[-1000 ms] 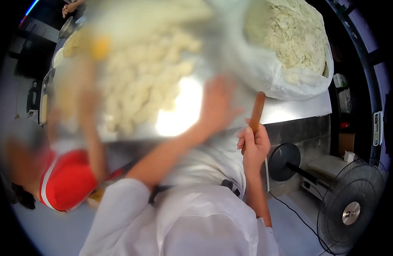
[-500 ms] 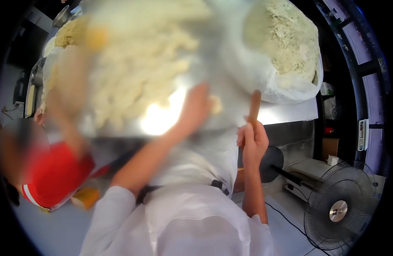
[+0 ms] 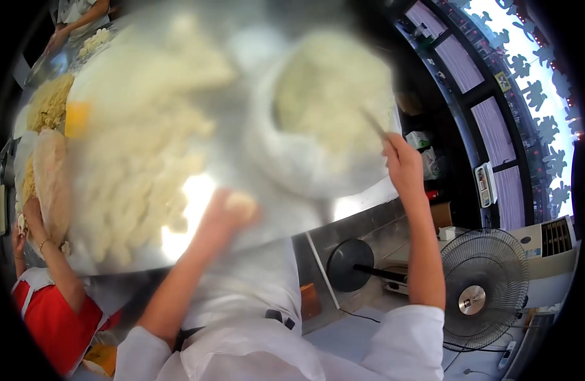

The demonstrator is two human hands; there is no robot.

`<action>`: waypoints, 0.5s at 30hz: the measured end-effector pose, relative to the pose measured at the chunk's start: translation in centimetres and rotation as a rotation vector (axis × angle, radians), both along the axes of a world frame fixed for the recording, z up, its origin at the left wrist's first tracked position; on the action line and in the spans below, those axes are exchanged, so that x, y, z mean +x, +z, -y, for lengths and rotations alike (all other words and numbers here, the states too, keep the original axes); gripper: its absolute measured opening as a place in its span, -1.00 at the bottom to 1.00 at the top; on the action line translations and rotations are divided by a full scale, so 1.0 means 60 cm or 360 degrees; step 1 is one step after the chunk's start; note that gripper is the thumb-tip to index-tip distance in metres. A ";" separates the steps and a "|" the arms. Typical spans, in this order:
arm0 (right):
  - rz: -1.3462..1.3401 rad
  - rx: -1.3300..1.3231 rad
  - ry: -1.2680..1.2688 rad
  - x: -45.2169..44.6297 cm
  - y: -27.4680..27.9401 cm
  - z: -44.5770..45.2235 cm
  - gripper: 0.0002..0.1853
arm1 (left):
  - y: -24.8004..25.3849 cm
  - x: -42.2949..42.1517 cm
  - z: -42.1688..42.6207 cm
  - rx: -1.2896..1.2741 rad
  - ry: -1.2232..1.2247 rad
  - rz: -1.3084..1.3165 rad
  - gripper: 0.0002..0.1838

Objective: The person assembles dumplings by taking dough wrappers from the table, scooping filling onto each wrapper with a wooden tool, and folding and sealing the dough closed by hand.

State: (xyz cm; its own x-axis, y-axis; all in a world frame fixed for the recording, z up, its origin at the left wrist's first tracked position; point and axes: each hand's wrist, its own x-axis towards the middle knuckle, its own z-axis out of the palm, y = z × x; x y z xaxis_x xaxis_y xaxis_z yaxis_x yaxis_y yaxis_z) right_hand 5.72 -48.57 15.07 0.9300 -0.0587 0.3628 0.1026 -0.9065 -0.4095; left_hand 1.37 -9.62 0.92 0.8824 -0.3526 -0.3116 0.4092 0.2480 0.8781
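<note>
At left, a co-worker in red clothing (image 3: 54,324) is at the silver metal table (image 3: 283,219). Blurred, pale, rounded dough pieces (image 3: 130,197) lie spread across it, presumably within easy reach. The left hand (image 3: 219,222) is curled around a small pale lump (image 3: 242,204) near the edge, likely for closeness to the body. Rightward sits a greenish-cream mixture (image 3: 330,95) in a white plastic lining (image 3: 286,165). The right hand (image 3: 403,165) grasps a thin brown stick (image 3: 373,122) by its end, apparently for reach; contact with the mixture cannot be determined.

The mixture (image 3: 337,89) is pale yellowish green, the dough lumps (image 3: 137,184) cream, the apron (image 3: 261,355) white.
</note>
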 end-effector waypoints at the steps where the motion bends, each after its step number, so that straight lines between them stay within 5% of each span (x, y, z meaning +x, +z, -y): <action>1: 0.0158 -0.0183 0.0067 0.025 0.008 0.011 -0.86 | 0.020 -0.003 0.005 -0.0224 0.0010 -0.0106 -0.63; 3: 0.0332 -0.0433 0.0111 0.069 0.028 0.022 -0.87 | 0.020 -0.001 0.012 -0.0595 -0.0013 -0.0276 -0.44; 15: 0.0185 -0.0744 0.0341 0.128 0.036 0.046 -0.74 | 0.035 -0.043 0.003 -0.0899 0.0016 -0.0600 -0.56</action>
